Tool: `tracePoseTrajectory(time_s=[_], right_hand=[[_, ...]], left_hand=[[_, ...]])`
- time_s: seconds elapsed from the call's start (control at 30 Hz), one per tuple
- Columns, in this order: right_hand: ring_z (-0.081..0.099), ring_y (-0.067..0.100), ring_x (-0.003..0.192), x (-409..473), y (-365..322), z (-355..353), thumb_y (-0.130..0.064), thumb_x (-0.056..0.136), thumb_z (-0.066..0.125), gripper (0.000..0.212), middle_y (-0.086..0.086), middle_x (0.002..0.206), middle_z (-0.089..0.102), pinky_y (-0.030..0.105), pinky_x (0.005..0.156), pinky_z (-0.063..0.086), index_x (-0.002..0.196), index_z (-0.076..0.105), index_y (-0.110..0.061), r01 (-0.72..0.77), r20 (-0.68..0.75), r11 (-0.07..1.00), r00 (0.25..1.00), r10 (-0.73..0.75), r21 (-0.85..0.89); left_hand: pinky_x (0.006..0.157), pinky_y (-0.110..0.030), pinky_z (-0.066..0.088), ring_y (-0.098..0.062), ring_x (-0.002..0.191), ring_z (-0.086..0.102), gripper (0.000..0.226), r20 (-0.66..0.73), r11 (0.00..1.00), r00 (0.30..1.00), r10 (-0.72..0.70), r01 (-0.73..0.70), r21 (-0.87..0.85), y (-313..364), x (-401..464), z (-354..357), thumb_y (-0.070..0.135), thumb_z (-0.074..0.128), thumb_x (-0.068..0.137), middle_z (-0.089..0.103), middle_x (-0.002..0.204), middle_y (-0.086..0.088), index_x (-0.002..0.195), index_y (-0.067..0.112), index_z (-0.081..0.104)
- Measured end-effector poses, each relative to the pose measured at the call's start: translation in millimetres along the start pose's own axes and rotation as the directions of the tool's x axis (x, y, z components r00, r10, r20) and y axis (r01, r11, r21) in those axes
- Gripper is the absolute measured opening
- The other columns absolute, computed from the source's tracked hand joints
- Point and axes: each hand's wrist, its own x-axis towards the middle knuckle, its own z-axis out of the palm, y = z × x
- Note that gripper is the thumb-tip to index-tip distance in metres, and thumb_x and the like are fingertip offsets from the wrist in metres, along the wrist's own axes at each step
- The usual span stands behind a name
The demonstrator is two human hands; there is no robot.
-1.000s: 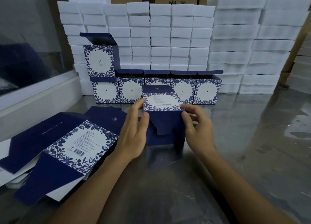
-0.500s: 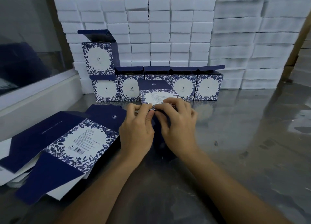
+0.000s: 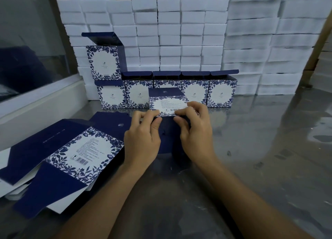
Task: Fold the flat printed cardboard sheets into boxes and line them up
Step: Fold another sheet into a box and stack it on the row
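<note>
Half-folded box (image 3: 168, 106) on steel table (image 3: 251, 158), just before finished row (image 3: 167, 91). Left hand (image 3: 143, 140) pinches near edge at left; right hand (image 3: 195, 129) curls over right end. Box's long axis runs left-right between hands, dark flaps (image 3: 167, 140) beneath thumbs (closing likely next). Flat sheets (image 3: 71, 149) lie left, nearer left hand.

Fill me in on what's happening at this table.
A person is folding printed cardboard into boxes. Both hands, the left hand and right hand, pinch the near edge of a half-formed box lying on the metal table. Behind it stands a row of five finished boxes with lids open, and a sixth box sits on the leftmost. A pile of flat sheets waits at the left, and white foam blocks are stacked behind.
</note>
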Motion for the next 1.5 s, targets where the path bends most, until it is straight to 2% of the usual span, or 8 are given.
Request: tracePoseTrajectory(time_s=[0.27,0.6,0.77,0.93,1.17,1.33,1.43,1.5], right_hand=[[0.053,0.005,0.105,-5,7,-8,-0.017,0.099,0.061,0.013,0.000,0.122,0.053,0.026,0.083,0.046,0.110,0.066,-0.020,-0.136,0.034,0.985,0.990,0.134,0.101],[0.057,-0.003,0.091,0,15,-10,-0.020,0.098,0.062,0.014,-0.010,0.106,0.060,0.028,0.079,0.051,0.105,0.068,-0.030,-0.181,0.003,0.973,0.983,0.182,0.145],[0.060,0.006,0.099,-6,22,-16,-0.018,0.090,0.073,0.056,-0.008,0.121,0.057,0.041,0.080,0.059,0.127,0.044,-0.048,-0.256,0.225,0.958,0.948,0.224,0.129],[0.058,0.015,0.101,-8,20,-10,-0.021,0.076,0.085,0.073,-0.005,0.120,0.052,0.040,0.075,0.057,0.121,0.033,-0.046,-0.171,0.182,0.985,0.969,0.169,-0.005],[0.057,0.018,0.098,-10,19,-11,-0.023,0.077,0.084,0.065,-0.005,0.118,0.053,0.035,0.071,0.052,0.115,0.034,-0.042,-0.118,0.114,0.993,0.986,0.119,-0.015],[0.059,0.011,0.109,-10,8,-12,-0.048,0.083,0.073,0.043,-0.006,0.118,0.058,0.041,0.086,0.055,0.114,0.048,-0.033,-0.222,0.145,0.951,0.970,0.194,0.214],[0.062,0.006,0.103,-7,3,-15,-0.051,0.093,0.058,0.023,-0.013,0.105,0.065,0.040,0.083,0.055,0.103,0.060,-0.031,-0.170,0.054,0.959,0.985,0.162,0.227],[0.064,0.008,0.094,-4,5,-17,-0.036,0.095,0.061,0.010,-0.015,0.096,0.066,0.041,0.078,0.055,0.095,0.064,-0.026,-0.128,-0.011,0.969,0.991,0.133,0.213]], left_hand=[[0.068,-0.032,0.039,-0.019,0.085,0.057,0.034,0.130,0.992,0.986,-0.106,0.114,-0.059,-5,-7,3,0.036,0.062,0.093,0.055,0.112,0.003,0.123,0.028,0.049],[0.073,-0.034,0.041,-0.018,0.092,0.058,0.066,0.187,0.995,0.979,-0.079,0.089,-0.041,-15,-12,9,0.033,0.074,0.083,0.053,0.126,0.006,0.133,0.039,0.032],[0.076,-0.037,0.049,-0.028,0.095,0.065,0.093,0.255,0.957,0.929,-0.267,0.288,-0.048,-25,-13,12,0.040,0.076,0.080,0.064,0.119,-0.003,0.147,0.043,0.012],[0.074,-0.034,0.047,-0.024,0.098,0.063,0.080,0.202,0.974,0.957,-0.206,0.221,-0.052,-27,-13,11,0.039,0.077,0.078,0.066,0.109,0.000,0.138,0.038,0.024],[0.063,-0.036,0.049,-0.026,0.083,0.064,0.059,0.148,0.984,0.976,-0.157,0.168,-0.063,-25,-13,10,0.040,0.077,0.078,0.061,0.085,0.007,0.122,0.028,0.039],[0.085,-0.034,0.047,-0.020,0.109,0.058,0.069,0.204,0.969,0.959,-0.198,0.224,-0.108,-26,-12,9,0.055,0.070,0.079,0.062,0.117,0.002,0.134,0.025,0.041],[0.096,-0.019,0.040,-0.006,0.116,0.049,0.072,0.266,0.908,0.940,-0.213,0.291,-0.302,-25,-10,6,0.069,0.044,0.082,0.053,0.126,0.008,0.141,0.027,0.042],[0.083,-0.009,0.039,-0.003,0.102,0.053,0.067,0.286,0.876,0.938,-0.196,0.299,-0.379,-25,-9,5,0.069,0.034,0.087,0.055,0.113,0.013,0.139,0.029,0.044]])
